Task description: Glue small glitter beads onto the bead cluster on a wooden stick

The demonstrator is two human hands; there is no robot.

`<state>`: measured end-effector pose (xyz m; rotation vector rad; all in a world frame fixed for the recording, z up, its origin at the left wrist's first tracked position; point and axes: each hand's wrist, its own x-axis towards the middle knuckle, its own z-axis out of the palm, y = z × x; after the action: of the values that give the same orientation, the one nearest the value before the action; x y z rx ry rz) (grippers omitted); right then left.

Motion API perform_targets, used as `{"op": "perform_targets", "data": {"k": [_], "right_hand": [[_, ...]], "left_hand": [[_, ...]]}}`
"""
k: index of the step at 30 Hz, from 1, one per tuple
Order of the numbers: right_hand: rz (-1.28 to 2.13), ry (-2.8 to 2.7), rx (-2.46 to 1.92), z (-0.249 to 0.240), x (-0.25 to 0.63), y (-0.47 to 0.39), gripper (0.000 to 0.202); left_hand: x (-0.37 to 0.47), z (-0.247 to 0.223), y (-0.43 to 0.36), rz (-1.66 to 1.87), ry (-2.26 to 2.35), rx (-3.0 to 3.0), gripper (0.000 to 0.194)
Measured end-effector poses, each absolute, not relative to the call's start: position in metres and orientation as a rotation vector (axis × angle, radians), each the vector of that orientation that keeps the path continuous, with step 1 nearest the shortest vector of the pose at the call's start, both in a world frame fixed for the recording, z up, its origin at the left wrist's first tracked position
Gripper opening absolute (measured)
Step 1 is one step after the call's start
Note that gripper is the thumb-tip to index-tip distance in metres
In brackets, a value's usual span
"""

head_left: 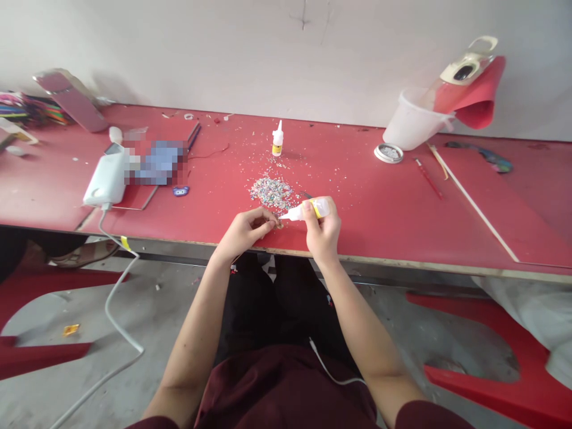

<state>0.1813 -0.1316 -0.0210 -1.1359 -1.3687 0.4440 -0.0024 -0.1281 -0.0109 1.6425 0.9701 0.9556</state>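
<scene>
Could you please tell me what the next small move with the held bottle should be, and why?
Probably a light squeeze of the white bottle by the right hand: its nozzle points at the small brownish piece at the fingers of the left hand, and the tip looks close enough for a drop to land there.

Bright, diffuse light; soft shadows; edge distortion

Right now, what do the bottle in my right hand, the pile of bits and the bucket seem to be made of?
The bottle in your right hand: probably smooth plastic, whitish and slightly glossy. The pile of bits: perhaps plastic or glass, speckled in pale colours, too small to tell. The bucket: likely plastic, fairly matte, with milky sides.
</scene>
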Motion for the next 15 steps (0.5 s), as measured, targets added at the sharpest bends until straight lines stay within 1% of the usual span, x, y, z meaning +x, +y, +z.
{"op": "perform_targets", "data": {"k": [15], "right_hand": [[0.31, -1.543, -1.109, -0.0191, 0.178, -0.1379, 0.018]], "left_hand": [[-0.0018, -0.0136, -0.1271, 0.943, 1.003, 1.659, 0.017]]}}
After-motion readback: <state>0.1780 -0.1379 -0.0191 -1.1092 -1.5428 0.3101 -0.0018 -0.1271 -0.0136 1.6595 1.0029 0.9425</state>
